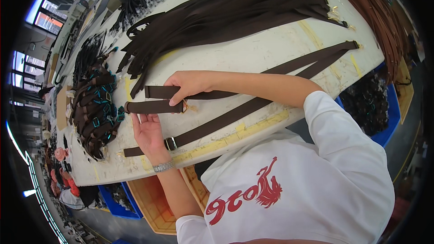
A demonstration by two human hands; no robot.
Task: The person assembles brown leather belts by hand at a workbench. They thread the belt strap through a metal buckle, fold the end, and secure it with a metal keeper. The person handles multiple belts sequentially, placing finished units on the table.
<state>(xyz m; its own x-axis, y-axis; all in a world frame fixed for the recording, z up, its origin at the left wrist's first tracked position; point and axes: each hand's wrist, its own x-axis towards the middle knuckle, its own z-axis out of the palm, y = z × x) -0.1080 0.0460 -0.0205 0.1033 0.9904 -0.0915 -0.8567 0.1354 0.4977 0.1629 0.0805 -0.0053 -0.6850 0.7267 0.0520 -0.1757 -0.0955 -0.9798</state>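
Observation:
My right hand [190, 86] is closed, its thumb pressing on the right end of a short dark brown webbing strap [151, 107]. Its fingers lie over the end of a long brown strap [158, 91] just behind. Palm up, my left hand [150, 136] has its fingers stretched out at the lower edge of the short strap; the fingertips are partly hidden beneath it. Close to that wrist, a metal buckle [171, 143] sits on another long brown strap [226, 124] running diagonally across the table. Light-coloured thread ends [191, 105] stick out beside my right thumb.
On the white table [235, 56], a big bundle of dark straps [235, 9] lies at the back. At left is a pile of buckled straps [97, 108] with blue-green bits. Reddish-brown straps [375, 13] cover the far right. Blue bins [389, 122] and an orange crate [153, 203] stand below.

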